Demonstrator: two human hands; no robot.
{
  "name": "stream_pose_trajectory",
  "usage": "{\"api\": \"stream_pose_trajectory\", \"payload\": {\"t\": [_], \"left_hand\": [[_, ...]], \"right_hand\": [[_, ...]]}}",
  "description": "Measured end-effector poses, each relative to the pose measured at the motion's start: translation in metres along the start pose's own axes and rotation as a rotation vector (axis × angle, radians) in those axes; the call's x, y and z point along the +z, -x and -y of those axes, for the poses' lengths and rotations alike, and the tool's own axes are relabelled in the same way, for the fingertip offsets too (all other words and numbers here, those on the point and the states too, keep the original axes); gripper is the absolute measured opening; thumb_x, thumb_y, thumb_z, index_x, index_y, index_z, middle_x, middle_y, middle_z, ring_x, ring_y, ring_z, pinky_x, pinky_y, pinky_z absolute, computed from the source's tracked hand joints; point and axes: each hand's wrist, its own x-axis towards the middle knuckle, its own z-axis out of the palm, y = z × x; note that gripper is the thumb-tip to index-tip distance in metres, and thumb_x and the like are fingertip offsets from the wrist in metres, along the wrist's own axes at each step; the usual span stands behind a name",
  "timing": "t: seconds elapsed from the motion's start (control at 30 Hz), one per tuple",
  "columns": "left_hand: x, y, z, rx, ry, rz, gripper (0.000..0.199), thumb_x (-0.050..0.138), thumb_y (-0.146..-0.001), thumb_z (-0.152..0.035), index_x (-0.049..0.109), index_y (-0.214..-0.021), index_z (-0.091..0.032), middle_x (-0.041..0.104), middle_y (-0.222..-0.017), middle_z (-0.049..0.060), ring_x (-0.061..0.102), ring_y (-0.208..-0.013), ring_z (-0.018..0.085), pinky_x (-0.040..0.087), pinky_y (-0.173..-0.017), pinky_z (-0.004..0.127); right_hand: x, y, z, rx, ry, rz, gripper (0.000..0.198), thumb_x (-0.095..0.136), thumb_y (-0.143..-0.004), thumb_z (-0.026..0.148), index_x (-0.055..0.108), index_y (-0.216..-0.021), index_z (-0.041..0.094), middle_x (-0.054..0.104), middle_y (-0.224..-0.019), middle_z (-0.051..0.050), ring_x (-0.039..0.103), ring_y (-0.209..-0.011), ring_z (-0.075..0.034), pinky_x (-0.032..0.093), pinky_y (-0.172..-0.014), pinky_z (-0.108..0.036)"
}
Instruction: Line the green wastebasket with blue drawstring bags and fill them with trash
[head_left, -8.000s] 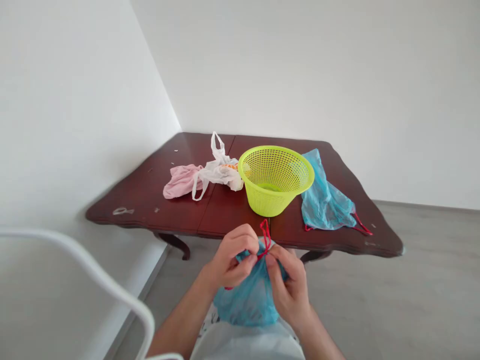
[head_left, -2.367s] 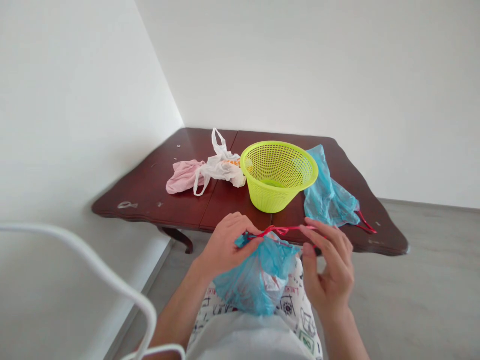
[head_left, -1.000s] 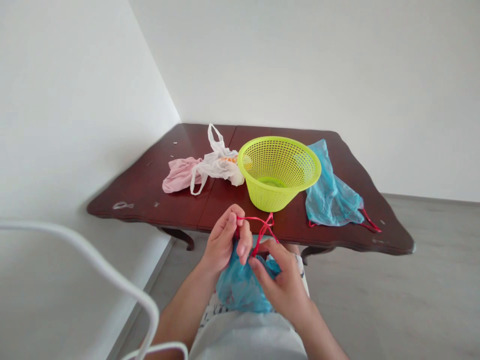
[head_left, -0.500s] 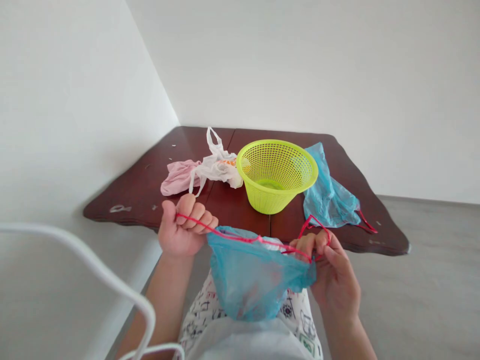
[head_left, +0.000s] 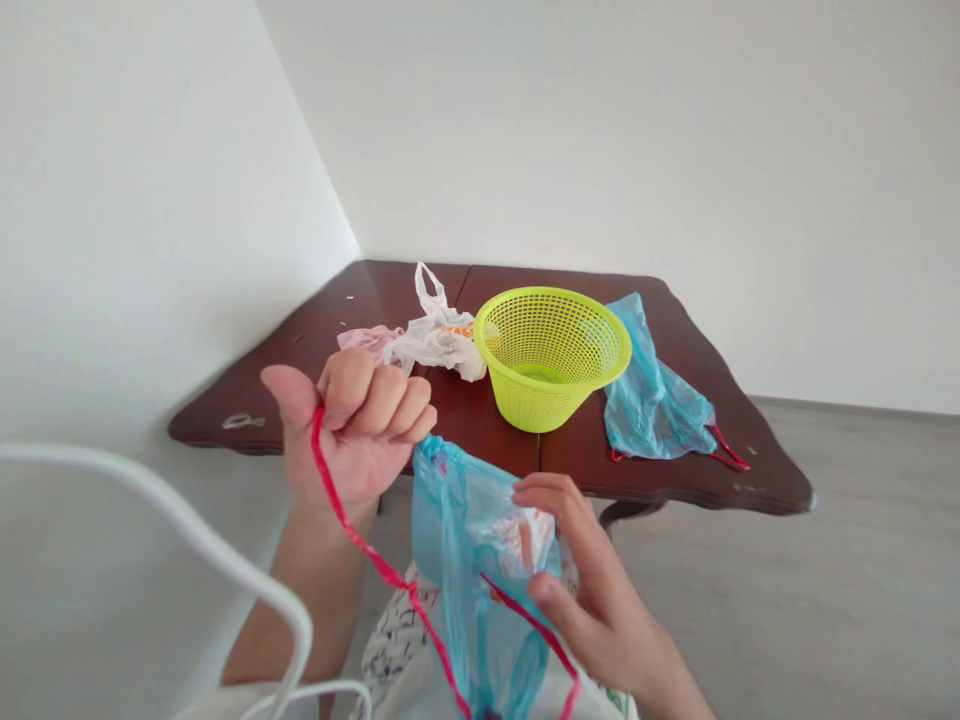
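Observation:
My left hand is closed in a fist around the gathered edge and red drawstring of a translucent blue plastic drawstring bag. The bag hangs down from it over my lap, in front of the table edge. One red string runs from the left fist down across the bag. My right hand has its fingers apart beside the bag's right side, near a crumpled whitish and orange patch showing at the bag. Another red string dangles below the right thumb.
On the dark red-brown table stands a yellow-green plastic basket. Left of it lie a white plastic bag and a pink cloth. A second blue drawstring bag lies to its right. A white cable crosses the lower left.
My right hand has let go of the red drawstring, which it had pulled sideways, and opened. The bag's mouth, stretched between both hands before, now hangs from my raised left hand.

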Motion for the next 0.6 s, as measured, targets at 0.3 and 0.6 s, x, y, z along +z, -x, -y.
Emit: {"api": "stream_pose_trajectory", "payload": {"t": [0.3,0.6], "left_hand": [[0.027,0.000,0.026,0.150,0.359,-0.337,0.065,0.059,-0.129,-0.054,0.030,-0.079,-0.025,0.025,-0.064,-0.010,0.024,-0.057,0.012,0.030,-0.055,0.028],[-0.004,0.042,0.004,-0.260,-0.421,-0.141,0.082,0.074,-0.104,-0.093,0.041,-0.073,-0.025,0.027,-0.061,-0.009,0.022,-0.053,0.012,0.025,-0.052,0.030]], "right_hand": [[0.069,-0.014,-0.025,0.240,0.209,0.155,0.014,0.076,-0.103,0.012,0.072,-0.108,0.024,0.078,-0.097,-0.002,0.068,-0.087,-0.021,0.046,-0.078,-0.034],[-0.007,-0.005,-0.027,0.330,-0.340,-0.091,0.038,0.073,-0.121,0.055,0.068,-0.100,0.025,0.057,-0.087,0.002,0.049,-0.078,-0.016,0.040,-0.069,-0.028]]}}
